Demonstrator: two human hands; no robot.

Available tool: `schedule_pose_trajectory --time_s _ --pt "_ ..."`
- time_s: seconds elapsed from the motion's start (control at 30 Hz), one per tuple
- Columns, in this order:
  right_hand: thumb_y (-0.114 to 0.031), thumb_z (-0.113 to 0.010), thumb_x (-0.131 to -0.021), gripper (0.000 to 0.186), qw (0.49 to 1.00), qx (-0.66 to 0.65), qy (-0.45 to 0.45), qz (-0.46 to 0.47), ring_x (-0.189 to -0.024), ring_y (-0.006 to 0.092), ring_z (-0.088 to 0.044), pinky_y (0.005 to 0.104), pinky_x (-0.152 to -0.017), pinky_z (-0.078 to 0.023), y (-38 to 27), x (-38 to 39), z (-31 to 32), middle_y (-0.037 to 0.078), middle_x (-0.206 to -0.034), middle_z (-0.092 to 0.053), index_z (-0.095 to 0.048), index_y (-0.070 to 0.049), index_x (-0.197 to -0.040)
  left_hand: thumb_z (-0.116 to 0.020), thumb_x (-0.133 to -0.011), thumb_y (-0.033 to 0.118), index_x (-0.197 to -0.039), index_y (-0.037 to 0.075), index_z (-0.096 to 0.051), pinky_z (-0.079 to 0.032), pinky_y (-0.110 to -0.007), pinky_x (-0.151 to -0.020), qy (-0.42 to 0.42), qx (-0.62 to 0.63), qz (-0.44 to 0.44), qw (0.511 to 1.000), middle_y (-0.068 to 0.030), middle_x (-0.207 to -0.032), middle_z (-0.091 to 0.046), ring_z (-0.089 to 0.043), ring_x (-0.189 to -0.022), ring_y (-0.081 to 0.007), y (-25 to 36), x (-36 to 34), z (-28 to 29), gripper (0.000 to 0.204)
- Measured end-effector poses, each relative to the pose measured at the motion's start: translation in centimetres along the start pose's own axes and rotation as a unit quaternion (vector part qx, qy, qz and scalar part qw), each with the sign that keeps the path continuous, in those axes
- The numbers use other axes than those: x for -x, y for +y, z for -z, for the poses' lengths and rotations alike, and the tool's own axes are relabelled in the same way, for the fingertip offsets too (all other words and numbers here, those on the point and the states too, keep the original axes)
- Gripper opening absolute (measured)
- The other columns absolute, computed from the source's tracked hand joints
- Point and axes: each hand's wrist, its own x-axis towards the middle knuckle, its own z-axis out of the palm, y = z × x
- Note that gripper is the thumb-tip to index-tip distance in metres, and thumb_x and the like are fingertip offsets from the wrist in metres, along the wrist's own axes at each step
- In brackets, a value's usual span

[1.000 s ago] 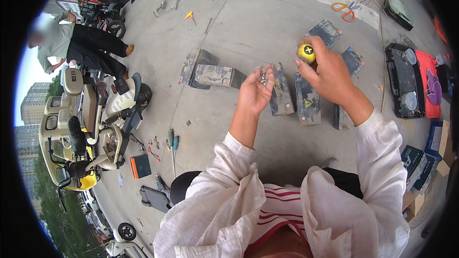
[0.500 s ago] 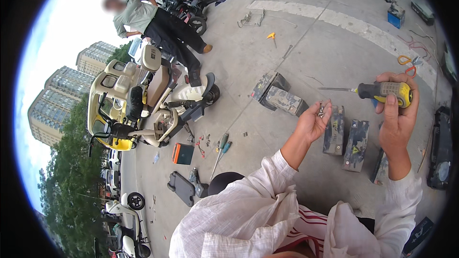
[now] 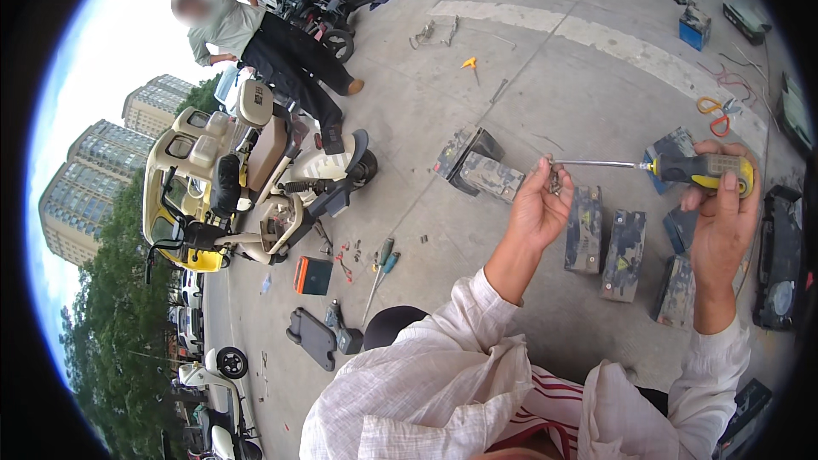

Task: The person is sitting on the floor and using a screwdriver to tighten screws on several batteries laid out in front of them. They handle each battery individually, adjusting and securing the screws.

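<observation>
Grey concrete ground (image 3: 443,247), dusty and crossed by a thin joint and a pale painted band, spreads beneath your outdoor work area; at the far left stand a cream scooter (image 3: 294,192) and a bystander (image 3: 298,68) in dark trousers. Your right hand (image 3: 722,221) grasps a screwdriver (image 3: 699,174) by its thick black-and-yellow handle, the slim, shiny shaft pointing left. Your left hand (image 3: 544,209) is cupped, its fingers curled around small metal fasteners (image 3: 555,181); the shaft's end reaches these fingers — whether it touches a fastener you cannot tell. As far as the view shows, several fasteners are already gathered in your palm, and the screwdriver is not set against any block; how much remains cannot be read. Below and between your hands stand two oblong blocks, a left block (image 3: 584,234) and a right block (image 3: 625,255), flat-faced, square-edged and camouflage-patterned — their coverings scuffed and dusty. Farther left, a paired block (image 3: 491,177) rests near others of its kind. Orange-handled scissors (image 3: 714,123) lie at the far right.
</observation>
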Motion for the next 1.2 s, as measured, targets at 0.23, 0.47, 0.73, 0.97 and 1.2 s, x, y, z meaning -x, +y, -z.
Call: schedule_pose_trajectory --time_s 0.23,0.47,0.73,0.97,1.2 --pt "-0.02 -0.044 -0.108 0.029 1.0 0.005 -0.011 0.01 -0.07 0.0093 -0.053 0.0236 -0.065 -0.048 -0.2 0.2 0.1 0.017 -0.122 -0.062 -0.045 -0.004 -0.132 -0.065 -0.098 0.015 -0.102 0.004 -0.064 -0.061 -0.029 -0.084 0.019 0.036 0.003 0.999 -0.0058 -0.098 -0.068 -0.067 -0.093 -0.0181 0.2 0.2 -0.1 0.012" --pt "-0.021 -0.044 -0.108 0.03 1.0 0.004 -0.006 0.011 -0.07 0.0095 -0.054 0.0239 -0.065 -0.049 -0.6 0.4 -0.1 0.017 -0.121 -0.061 -0.044 -0.003 -0.132 -0.065 -0.098 0.015 -0.1 0.002 -0.065 -0.062 -0.028 -0.083 0.009 0.052 0.006 0.999 -0.0061 -0.1 -0.068 -0.067 -0.094 -0.0183 0.4 0.7 -0.5 0.013" --pt "-0.022 -0.046 -0.107 0.031 1.0 0.024 -0.008 0.012 -0.07 0.0103 -0.056 0.0238 -0.064 -0.049 -1.1 0.8 0.0 0.018 -0.121 -0.062 -0.044 -0.003 -0.132 -0.064 -0.098 0.014 -0.101 0.001 -0.064 -0.062 -0.028 -0.084 0.008 0.066 0.023 0.998 -0.0072 -0.1 -0.068 -0.067 -0.093 -0.0189 -0.2 1.2 -0.5 0.014" --pt "-0.023 -0.049 -0.106 0.031 1.0 0.01 -0.006 0.021 -0.069 0.0114 -0.058 0.0247 -0.063 -0.051 -1.4 0.8 -0.7 0.019 -0.118 -0.065 -0.045 -0.003 -0.129 -0.061 -0.101 0.016 -0.101 0.0 -0.065 -0.063 -0.029 -0.085 -0.054 0.047 0.013 0.997 -0.0089 -0.098 -0.071 -0.07 -0.093 -0.0188 0.9 1.4 -1.0 0.016" --pt "-0.022 -0.051 -0.105 0.029 1.0 0.018 0.002 0.023 -0.068 0.012 -0.059 0.0248 -0.062 -0.052 -1.4 1.1 0.0 0.018 -0.116 -0.066 -0.045 -0.003 -0.127 -0.062 -0.1 0.014 -0.105 -0.002 -0.06 -0.062 -0.029 -0.086 -0.05 0.054 0.003 0.997 -0.0108 -0.102 -0.065 -0.066 -0.095 -0.0199 -0.3 1.2 -0.6 0.017"
